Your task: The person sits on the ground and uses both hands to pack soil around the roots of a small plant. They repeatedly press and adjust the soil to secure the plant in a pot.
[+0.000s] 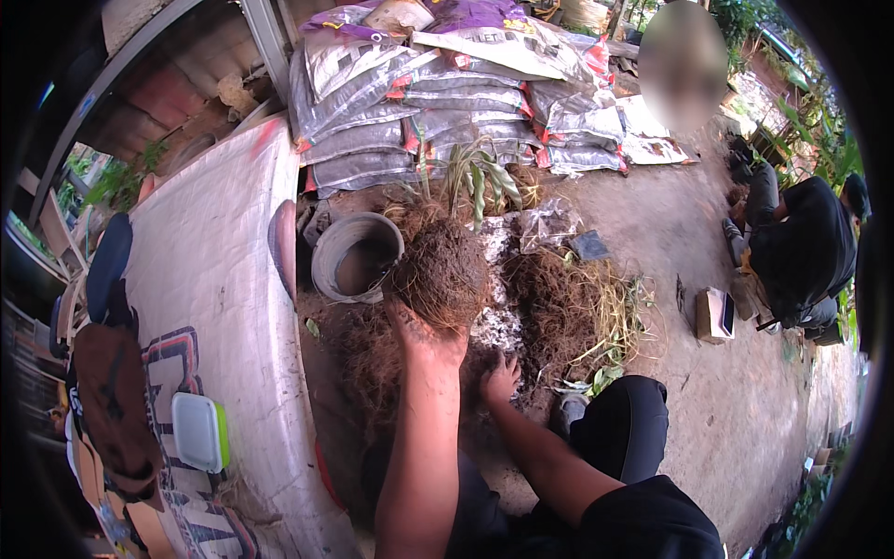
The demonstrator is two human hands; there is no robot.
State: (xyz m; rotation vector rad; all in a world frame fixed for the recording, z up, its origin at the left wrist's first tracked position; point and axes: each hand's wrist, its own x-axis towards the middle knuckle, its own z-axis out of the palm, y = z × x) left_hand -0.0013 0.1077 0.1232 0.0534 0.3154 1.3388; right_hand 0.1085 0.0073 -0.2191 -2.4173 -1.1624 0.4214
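Note:
My left hand (pixel 427 335) is raised, palm up, under a round soil-covered root ball (pixel 441 276) with fine roots around it. Green drooping leaves (pixel 482 182) rise above the ball; whether they all belong to this plant cannot be told. Lower and to the right, my right hand (pixel 501 379) reaches down to the dark soil, its fingers apart with nothing seen in them. Beside it runs a soil-strewn white sheet (pixel 499 318). Heaped brown roots and soil (pixel 559 300) lie to the right, edged with pale dry stems (pixel 621 325).
A grey plastic bucket (pixel 323 262) holding dark liquid stands left of the root ball. Stacked filled sacks (pixel 461 105) form the back. A sheet-covered surface (pixel 230 279) bears a lidded container (pixel 198 431) and brown bag (pixel 115 405). A crouching person (pixel 803 244) and small box (pixel 711 316) are right.

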